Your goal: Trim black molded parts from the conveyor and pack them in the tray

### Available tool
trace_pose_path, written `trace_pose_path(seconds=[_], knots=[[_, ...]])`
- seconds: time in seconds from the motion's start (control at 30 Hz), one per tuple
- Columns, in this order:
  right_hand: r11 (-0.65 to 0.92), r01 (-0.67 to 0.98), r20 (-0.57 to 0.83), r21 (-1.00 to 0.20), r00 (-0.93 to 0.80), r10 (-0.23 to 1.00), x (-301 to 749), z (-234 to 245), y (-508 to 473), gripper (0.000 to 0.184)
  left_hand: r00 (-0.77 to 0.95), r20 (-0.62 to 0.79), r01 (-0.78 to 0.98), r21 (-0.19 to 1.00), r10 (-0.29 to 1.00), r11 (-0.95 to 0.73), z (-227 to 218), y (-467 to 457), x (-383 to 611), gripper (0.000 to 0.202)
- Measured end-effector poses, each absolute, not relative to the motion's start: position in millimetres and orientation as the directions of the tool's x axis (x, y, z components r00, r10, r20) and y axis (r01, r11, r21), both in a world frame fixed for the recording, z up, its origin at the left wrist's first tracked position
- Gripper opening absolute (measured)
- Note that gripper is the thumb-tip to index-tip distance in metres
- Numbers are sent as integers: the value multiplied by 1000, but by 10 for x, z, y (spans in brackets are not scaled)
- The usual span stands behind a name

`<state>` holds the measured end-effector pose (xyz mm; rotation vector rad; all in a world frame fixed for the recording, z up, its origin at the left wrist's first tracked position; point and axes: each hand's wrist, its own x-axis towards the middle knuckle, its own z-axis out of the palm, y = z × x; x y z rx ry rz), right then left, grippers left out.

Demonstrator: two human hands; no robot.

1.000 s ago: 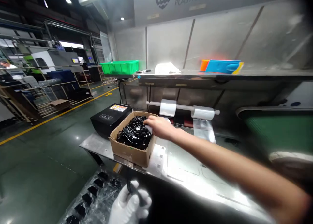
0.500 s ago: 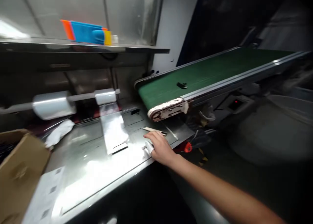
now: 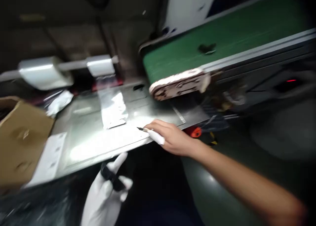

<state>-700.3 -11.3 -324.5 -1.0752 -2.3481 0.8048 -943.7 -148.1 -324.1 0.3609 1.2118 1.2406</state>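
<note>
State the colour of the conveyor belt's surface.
The flat conveyor belt is green, shown best in the head view.

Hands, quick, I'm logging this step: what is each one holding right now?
Left hand, white-gloved: closed on a black item, too blurred to name.
Right hand, bare: closed on a white marker pen.

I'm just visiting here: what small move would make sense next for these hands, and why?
Probably bring the white-barrelled, black-tipped pen across to the small black piece in the white-gloved left hand. The bare right hand already grips the pen, its tip is free, and the gloved hand sits just below the steel table edge, close by.
</note>
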Motion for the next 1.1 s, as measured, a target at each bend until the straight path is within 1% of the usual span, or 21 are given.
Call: trace_pose_path(seconds=[0.03,0.1,0.2,0.3,0.4,0.43,0.53,0.57,0.63,0.73,0.9,1.03,1.1], knots=[[540,429,127,-724,-687,715,-7035,-3167,-194,46,-117,-451,-549,772,885,321,-3289,-1499,-9470,49],[509,271,103,-817,-800,591,-7154,-3045,-324,38,-55,-376,-594,757,925,272,-3364,-1547,-9536,46],[429,190,51,-883,-870,491,-7421,-2935,-477,22,-33,-329,-628,741,944,236,-3387,-1622,-9598,40],[411,201,4,-889,-895,446,-7668,-2890,-562,13,-20,-273,-652,733,962,194,-3345,-1679,-9632,34],[424,233,-44,-875,-911,409,-7836,-2874,-576,15,-8,-278,-672,713,961,200,-3328,-1741,-9681,36],[421,249,-66,-872,-913,403,-7880,-2871,-571,18,-25,-294,-674,710,956,201,-3334,-1766,-9701,38],[402,323,-173,-857,-915,366,-7995,-2869,-555,34,-84,-346,-683,703,934,199,-3372,-1846,-9768,39],[400,344,-202,-850,-913,355,-8029,-2872,-554,38,-86,-358,-691,694,930,203,-3386,-1868,-9791,39],[404,370,-237,-837,-909,343,-8086,-2887,-561,41,-36,-360,-705,671,932,232,-3411,-1897,-9836,41],[427,383,-237,-819,-904,356,-8147,-2920,-588,46,23,-339,-703,663,941,256,-3441,-1911,-9897,43],[489,402,-244,-774,-903,354,-8194,-2960,-621,48,47,-331,-694,668,943,269,-3472,-1909,-9967,41],[549,413,-236,-726,-900,366,-8200,-2974,-627,49,79,-358,-668,674,930,316,-3460,-1898,-9991,52],[572,418,-237,-706,-900,365,-8202,-2980,-627,49,118,-378,-669,653,918,355,-3450,-1890,-9995,56]])
